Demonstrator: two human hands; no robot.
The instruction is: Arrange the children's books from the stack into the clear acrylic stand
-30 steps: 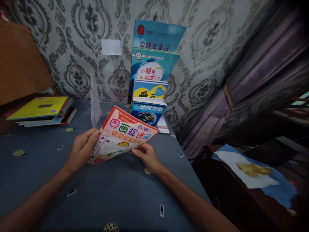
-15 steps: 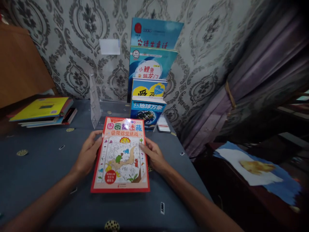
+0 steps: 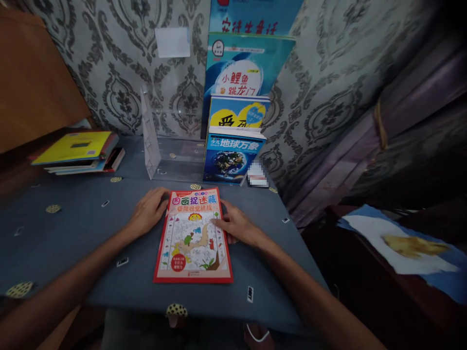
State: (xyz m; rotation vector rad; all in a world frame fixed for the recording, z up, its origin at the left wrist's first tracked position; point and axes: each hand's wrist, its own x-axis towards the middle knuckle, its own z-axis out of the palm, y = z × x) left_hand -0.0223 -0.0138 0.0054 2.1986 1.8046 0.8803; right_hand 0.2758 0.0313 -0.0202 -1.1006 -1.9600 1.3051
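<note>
Book [image 3: 195, 233], tilted earlier, now lies level, bench [image 3: 138, 287] supporting it; right hand [image 3: 241, 224] grasps its side, left hand [image 3: 148, 211] touches opposite edge, grip unclear.

purple curtain [image 3: 350, 163], tied, right | patterned wallpaper [image 3: 321, 87], behind | brown panel [image 3: 40, 82], upper left | blue-and-white cloth [image 3: 374, 231], lower right

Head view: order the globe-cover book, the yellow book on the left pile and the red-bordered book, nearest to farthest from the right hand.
From the right hand:
1. Red-bordered book, under its thumb.
2. Globe-cover book, upright just beyond.
3. Yellow book, far left.
</note>
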